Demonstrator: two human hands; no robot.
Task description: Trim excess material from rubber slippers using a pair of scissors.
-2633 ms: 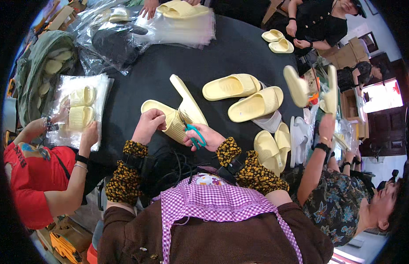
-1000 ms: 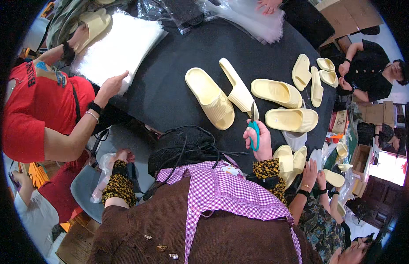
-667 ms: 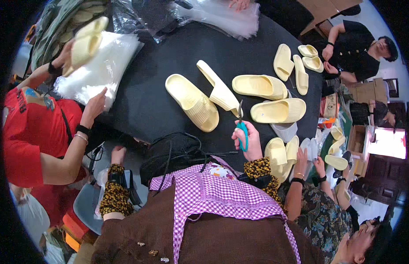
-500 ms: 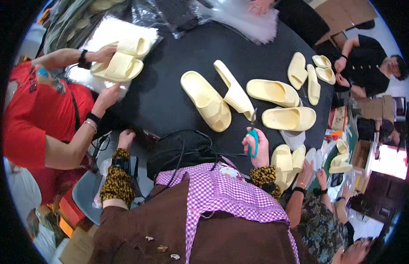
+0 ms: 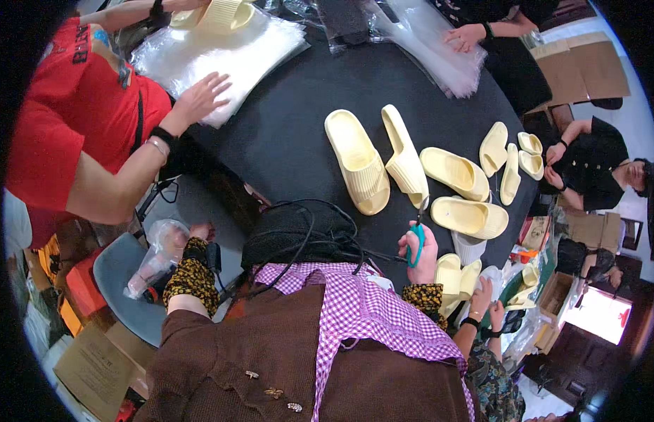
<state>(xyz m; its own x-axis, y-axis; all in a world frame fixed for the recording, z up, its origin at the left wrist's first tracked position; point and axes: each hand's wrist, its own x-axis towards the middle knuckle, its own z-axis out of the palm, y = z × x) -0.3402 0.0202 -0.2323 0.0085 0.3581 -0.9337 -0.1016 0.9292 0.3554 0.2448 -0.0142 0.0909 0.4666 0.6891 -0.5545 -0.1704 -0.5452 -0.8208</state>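
My right hand [image 5: 426, 256] is closed around teal-handled scissors [image 5: 415, 246] at the near edge of the black table [image 5: 285, 126]. The scissors' blades point away from me, beside the toe of a cream slipper [image 5: 406, 163]. Left of that slipper lies another cream slipper [image 5: 358, 163], sole down. Two more cream slippers, an upper one [image 5: 453, 172] and a lower one [image 5: 470, 218], sit to the right. Away from the table, my left hand [image 5: 202, 231] hangs low by a grey-blue chair [image 5: 130, 274]; its fingers are too unclear to make out.
At left, a person in red [image 5: 95, 155] reaches over a stack of clear plastic bags [image 5: 249, 63]. Farther right are more cream slippers [image 5: 493, 149] and co-workers' hands [image 5: 482, 301]. A black bag with cords [image 5: 292, 235] lies between me and the table.
The view has shifted, so the table's slippers appear farther right. The person in red has moved a slipper pair farther away, with one hand now off it. My right hand keeps the scissors.
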